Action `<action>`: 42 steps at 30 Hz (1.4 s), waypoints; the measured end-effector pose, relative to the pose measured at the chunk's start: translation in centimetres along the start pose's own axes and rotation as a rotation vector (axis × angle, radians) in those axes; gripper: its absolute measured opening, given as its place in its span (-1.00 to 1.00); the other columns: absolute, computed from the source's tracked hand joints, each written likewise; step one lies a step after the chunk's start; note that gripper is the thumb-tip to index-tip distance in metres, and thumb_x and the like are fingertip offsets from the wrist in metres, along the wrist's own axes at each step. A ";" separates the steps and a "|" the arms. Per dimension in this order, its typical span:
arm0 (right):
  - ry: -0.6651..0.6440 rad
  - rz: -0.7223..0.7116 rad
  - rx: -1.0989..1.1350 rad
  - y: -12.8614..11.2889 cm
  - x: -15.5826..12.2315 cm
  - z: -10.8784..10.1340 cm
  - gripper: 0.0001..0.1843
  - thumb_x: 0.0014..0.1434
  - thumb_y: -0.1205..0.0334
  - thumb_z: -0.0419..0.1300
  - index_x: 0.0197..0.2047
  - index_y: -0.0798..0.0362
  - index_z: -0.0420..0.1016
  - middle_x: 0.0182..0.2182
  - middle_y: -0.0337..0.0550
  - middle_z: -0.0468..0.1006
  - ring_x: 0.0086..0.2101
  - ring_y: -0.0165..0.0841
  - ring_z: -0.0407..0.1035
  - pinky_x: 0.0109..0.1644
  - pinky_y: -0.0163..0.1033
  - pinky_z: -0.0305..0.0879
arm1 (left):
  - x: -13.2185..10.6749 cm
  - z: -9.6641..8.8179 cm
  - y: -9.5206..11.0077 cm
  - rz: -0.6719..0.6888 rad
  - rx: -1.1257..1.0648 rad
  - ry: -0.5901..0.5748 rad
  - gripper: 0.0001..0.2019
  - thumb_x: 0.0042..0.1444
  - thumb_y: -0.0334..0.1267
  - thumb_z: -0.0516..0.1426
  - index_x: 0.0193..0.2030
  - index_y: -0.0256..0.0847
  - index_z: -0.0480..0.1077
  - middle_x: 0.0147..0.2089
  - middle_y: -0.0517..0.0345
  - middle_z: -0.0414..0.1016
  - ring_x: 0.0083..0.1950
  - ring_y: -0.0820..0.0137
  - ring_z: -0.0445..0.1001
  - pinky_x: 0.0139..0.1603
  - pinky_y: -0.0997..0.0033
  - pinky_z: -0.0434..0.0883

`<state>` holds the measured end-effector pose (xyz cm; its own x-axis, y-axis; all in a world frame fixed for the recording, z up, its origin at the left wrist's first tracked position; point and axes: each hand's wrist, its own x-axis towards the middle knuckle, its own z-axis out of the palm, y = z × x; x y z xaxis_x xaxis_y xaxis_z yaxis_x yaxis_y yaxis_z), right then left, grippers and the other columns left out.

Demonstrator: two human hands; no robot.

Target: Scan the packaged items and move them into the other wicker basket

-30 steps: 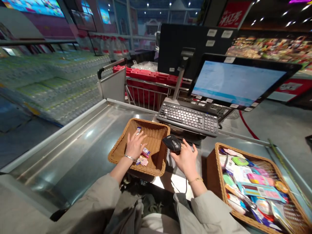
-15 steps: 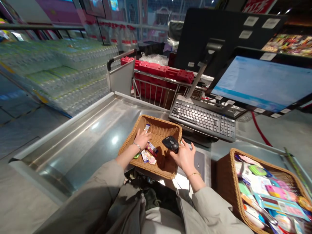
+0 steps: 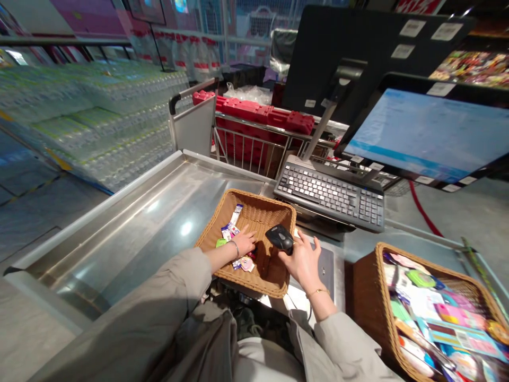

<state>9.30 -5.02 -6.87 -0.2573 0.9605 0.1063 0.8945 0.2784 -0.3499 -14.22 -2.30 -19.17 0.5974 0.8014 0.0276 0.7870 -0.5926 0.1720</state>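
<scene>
1. Inside the near basket [image 3: 270, 213], to the left of its middle, lie several small wrapped snacks [image 3: 229, 231], one white and blue, others with pink, red and green on them.
2. The left hand [image 3: 244, 242] is lowered among these snacks, its fingers slightly apart; whether they pinch a wrapper cannot be told. A silver bracelet [image 3: 235, 248] circles that wrist.
3. The right hand [image 3: 304, 257] holds a black scanner [image 3: 280, 237], thumb and finger closed around its body while other fingers stand away from it. The scanner's head juts over the right rim of the near basket.
4. Both baskets stand on a metal desk [image 3: 131, 254]. The far-right basket [image 3: 392, 307] is packed with colourful packages [image 3: 453, 313], well apart from the hands.
5. Beyond the near basket sits a keyboard [image 3: 330, 193], with a lit screen [image 3: 429, 135] above and to the right.
</scene>
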 end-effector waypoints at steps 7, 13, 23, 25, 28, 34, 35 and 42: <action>-0.011 -0.001 0.035 0.1 0.0 -0.2 -0.76 0.07 0.15 0.12 -0.25 0.03 0.54 -0.02 -0.07 0.57 0.23 -0.10 0.14 0.31 0.18 -0.38 | 0.7 -0.3 1.7 0.075 0.011 -0.006 -0.78 -0.12 -0.50 0.20 -0.60 -0.06 0.46 -0.17 0.21 0.65 0.26 0.38 0.34 0.44 0.00 -0.13; 0.005 0.001 0.044 0.2 -0.1 -0.2 -0.74 0.08 0.15 0.13 -0.20 0.04 0.54 -0.01 -0.05 0.56 0.24 -0.11 0.14 0.31 0.15 -0.33 | 1.5 -2.0 1.9 0.093 0.023 -0.046 -0.82 -0.18 -0.46 0.20 -0.50 -0.03 0.50 -0.20 0.19 0.65 0.26 0.34 0.35 0.45 -0.03 -0.19; 0.030 0.018 0.093 0.6 -0.2 0.1 -0.74 0.10 0.11 0.12 -0.21 0.02 0.54 -0.02 -0.07 0.57 0.23 -0.10 0.15 0.30 0.18 -0.36 | 2.0 -9.2 -0.3 -0.134 -0.062 -0.039 -0.83 -0.06 -0.28 0.22 -0.26 -0.14 0.47 0.19 0.07 0.47 0.40 0.14 0.13 0.41 -0.22 -0.37; 0.033 0.019 0.103 0.6 -0.2 0.1 -0.74 0.09 0.11 0.12 -0.21 0.01 0.54 -0.02 -0.07 0.57 0.23 -0.10 0.15 0.30 0.18 -0.36 | 1.9 -10.3 -0.3 -0.218 -0.102 -0.009 -0.89 -0.03 -0.25 0.21 -0.31 -0.13 0.46 0.21 0.12 0.45 0.40 0.14 0.13 0.40 -0.25 -0.32; 0.035 0.024 0.116 0.7 -0.1 0.1 -0.74 0.09 0.12 0.11 -0.21 0.00 0.55 -0.02 -0.10 0.57 0.24 -0.11 0.15 0.31 0.17 -0.35 | 1.7 -10.9 -0.5 -0.316 -0.127 0.033 -0.87 0.00 -0.18 0.20 -0.28 -0.10 0.47 0.24 0.14 0.41 0.40 0.11 0.13 0.38 -0.29 -0.17; 0.037 0.040 0.133 1.0 -0.1 0.0 -0.77 0.08 0.13 0.13 -0.24 -0.01 0.55 -0.03 -0.15 0.58 0.24 -0.11 0.15 0.31 0.17 -0.34 | 1.7 -9.5 -1.1 -0.469 -0.194 0.068 -0.79 0.01 -0.11 0.20 -0.22 -0.10 0.50 0.22 0.11 0.44 0.29 0.16 0.31 0.29 0.06 0.23; 0.038 0.041 0.135 1.0 -0.1 0.0 -0.77 0.08 0.13 0.13 -0.25 -0.01 0.55 -0.03 -0.14 0.58 0.24 -0.11 0.15 0.31 0.17 -0.34 | 1.6 -9.2 -1.2 -0.484 -0.199 0.063 -0.80 0.00 -0.12 0.21 -0.24 -0.11 0.51 0.20 0.10 0.46 0.25 0.17 0.35 0.27 0.11 0.26; 0.044 0.043 0.146 1.2 -0.1 -0.1 -0.75 0.08 0.13 0.12 -0.23 -0.01 0.55 -0.03 -0.13 0.58 0.24 -0.11 0.14 0.31 0.17 -0.35 | 0.4 -9.4 -2.8 -0.577 -0.189 -0.001 -0.80 0.01 -0.15 0.18 -0.24 -0.15 0.51 -0.13 0.10 0.58 -0.06 0.29 0.53 0.03 0.36 0.39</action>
<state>10.47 -4.80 -7.25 -0.2010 0.9712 0.1281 0.8407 0.2382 -0.4864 -17.65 0.40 -10.41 0.0827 0.9889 -0.1237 0.9429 -0.0374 0.3310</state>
